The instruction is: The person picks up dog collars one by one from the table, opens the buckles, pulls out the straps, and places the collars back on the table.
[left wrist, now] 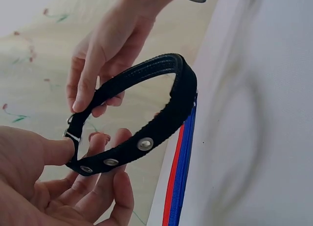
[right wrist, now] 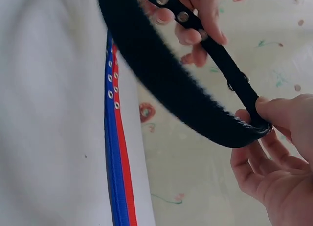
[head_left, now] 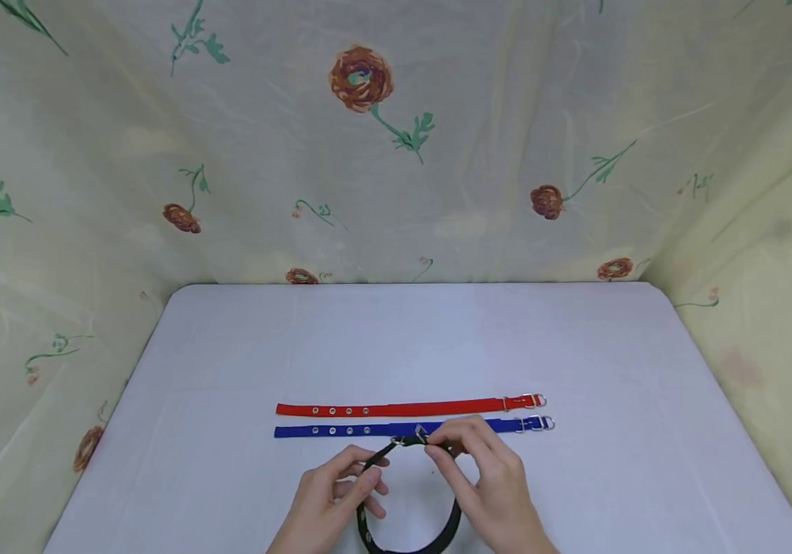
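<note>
A black collar (head_left: 448,531), bent into a loop, is held up by both hands over the near part of the table. My left hand (head_left: 333,492) pinches its strap near the end with metal eyelets, thumb on one side and fingers behind. The right hand (head_left: 496,485) pinches the collar beside its metal buckle (head_left: 420,433). In the left wrist view the strap end passes at the metal fittings (left wrist: 72,135), close to the left thumb. The broad padded part of the black collar (right wrist: 166,89) hangs between the hands in the right wrist view.
Beyond the hands a blue collar (head_left: 375,430) lies flat, partly hidden by the right hand. Parallel behind it lies a red collar (head_left: 430,408). Both have eyelets at the left and buckles at the right. Flower-patterned curtains (head_left: 264,138) enclose the white table (head_left: 229,338).
</note>
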The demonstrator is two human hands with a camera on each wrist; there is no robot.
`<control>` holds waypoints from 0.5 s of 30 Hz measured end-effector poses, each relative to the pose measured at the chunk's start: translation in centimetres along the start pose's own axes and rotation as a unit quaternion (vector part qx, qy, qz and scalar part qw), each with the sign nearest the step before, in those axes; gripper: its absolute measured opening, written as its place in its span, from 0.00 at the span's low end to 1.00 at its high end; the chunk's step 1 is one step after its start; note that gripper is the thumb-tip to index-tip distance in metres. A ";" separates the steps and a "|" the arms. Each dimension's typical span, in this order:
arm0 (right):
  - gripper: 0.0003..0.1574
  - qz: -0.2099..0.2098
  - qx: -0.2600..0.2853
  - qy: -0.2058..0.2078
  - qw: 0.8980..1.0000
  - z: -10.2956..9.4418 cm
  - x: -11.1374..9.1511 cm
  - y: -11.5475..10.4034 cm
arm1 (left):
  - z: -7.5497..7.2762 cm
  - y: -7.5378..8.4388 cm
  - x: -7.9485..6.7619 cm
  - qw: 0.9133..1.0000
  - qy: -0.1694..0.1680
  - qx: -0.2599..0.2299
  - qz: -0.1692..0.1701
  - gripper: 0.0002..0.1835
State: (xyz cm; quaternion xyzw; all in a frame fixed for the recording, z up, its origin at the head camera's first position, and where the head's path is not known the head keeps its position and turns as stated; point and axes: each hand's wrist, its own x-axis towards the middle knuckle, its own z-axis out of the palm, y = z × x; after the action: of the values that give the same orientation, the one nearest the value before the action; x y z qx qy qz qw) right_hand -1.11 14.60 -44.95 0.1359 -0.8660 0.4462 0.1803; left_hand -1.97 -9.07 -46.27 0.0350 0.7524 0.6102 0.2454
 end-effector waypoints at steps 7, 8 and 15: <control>0.19 0.064 0.016 0.019 0.998 -0.7 0.2 0.4 | -0.4 -0.3 -0.1 1.000 0.016 -0.024 -0.012 0.18; 0.19 0.064 0.013 0.025 0.998 -0.8 0.3 0.5 | -0.5 -0.3 -0.1 0.999 0.017 -0.026 -0.012 0.18; 0.15 0.141 0.094 -0.001 0.986 -1.5 0.4 0.9 | -0.9 -0.4 -0.2 0.999 0.026 -0.027 -0.011 0.20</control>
State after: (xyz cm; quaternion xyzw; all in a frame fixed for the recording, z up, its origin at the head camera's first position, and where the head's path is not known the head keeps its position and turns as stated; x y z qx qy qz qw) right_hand -1.50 16.36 -44.65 0.0298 -0.8307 0.5466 0.1010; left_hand -2.10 -10.08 -46.42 0.0044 0.7423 0.6281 0.2334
